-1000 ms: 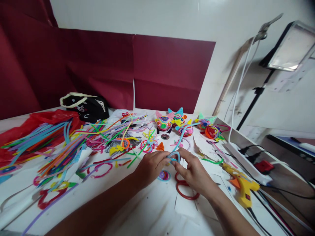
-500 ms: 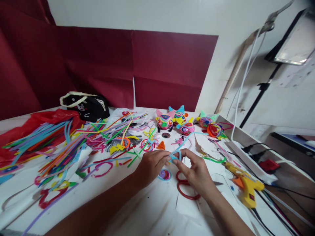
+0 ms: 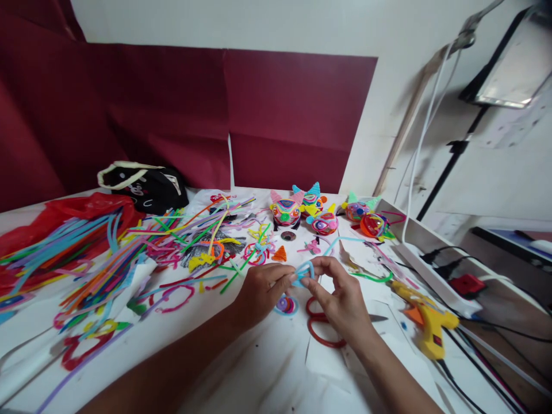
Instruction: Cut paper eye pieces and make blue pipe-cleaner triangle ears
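Between my two hands is a light blue pipe cleaner [image 3: 305,270], bent into a loop, with a free end reaching up and to the right. My left hand [image 3: 269,287] pinches the loop's left side between thumb and fingers. On the other side, the thumb and fingers of my right hand [image 3: 338,293] close on the same pipe cleaner. A coiled disc [image 3: 285,305] in purple, red and light blue lies on the table just below the hands. Red-handled scissors [image 3: 325,339] rest partly hidden under my right hand and forearm, the blade tip showing to the right.
Several colourful animal heads [image 3: 287,210] stand at the back. Heaps of pipe cleaners [image 3: 103,276] spread across the left, near a black bag [image 3: 144,187]. To the right lie a yellow glue gun [image 3: 431,322] and a power strip [image 3: 440,282] with cables. An orange triangle [image 3: 279,253] sits beyond my hands.
The light blue loop has been drawn round a little further between my fingers, and its free end has shifted. Both hands keep their pinch; the whole view has moved slightly.
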Available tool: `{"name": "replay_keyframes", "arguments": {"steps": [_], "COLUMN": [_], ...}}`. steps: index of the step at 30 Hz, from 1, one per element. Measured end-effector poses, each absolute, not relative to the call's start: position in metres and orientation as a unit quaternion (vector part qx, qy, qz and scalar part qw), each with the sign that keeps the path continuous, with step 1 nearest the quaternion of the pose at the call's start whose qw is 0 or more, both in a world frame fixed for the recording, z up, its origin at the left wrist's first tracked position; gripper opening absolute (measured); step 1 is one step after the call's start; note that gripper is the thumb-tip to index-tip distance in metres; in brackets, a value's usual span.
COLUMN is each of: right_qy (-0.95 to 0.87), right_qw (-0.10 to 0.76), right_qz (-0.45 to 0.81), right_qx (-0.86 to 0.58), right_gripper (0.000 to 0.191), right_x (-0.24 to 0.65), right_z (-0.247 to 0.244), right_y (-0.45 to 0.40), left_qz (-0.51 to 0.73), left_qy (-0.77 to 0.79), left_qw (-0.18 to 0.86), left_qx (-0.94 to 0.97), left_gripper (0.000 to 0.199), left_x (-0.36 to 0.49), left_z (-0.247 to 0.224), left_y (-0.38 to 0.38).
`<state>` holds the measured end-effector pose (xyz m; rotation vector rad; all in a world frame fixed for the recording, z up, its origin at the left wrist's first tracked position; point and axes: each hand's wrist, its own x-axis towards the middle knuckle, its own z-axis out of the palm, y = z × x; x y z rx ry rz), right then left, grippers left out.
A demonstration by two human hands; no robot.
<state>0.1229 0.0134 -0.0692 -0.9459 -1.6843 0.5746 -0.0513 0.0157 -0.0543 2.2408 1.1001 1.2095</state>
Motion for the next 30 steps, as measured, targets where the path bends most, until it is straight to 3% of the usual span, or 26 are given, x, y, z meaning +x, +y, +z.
{"name": "replay_keyframes", "arguments": {"steps": [12,18,30], "right_qy": [-0.626,-0.631,-0.685], "right_qw": [0.564,0.56,0.53], "right_qz": [0.354,0.331,0.247], "right_qx": [-0.405,-0.423,-0.435], "right_gripper": [0.024,0.024,0.026], "right_x": [0.12,0.119,0.121], "right_z": [-0.076,-0.076,-0.072], "right_y": [0.018,0.016,0.013], "left_qz": [0.462,0.482,0.497], "left_qy": [0.391,0.388,0.378], "left_qw": [0.394,0.441,0.494], "left_qx": [0.691,0.651,0.605], "left_gripper": [0.015,0.023,0.019], "left_x": [-0.047,-0.043,-0.043], "left_z": [-0.064,-0.07,-0.072], "left_y": [0.016,0.017,0.021]}}
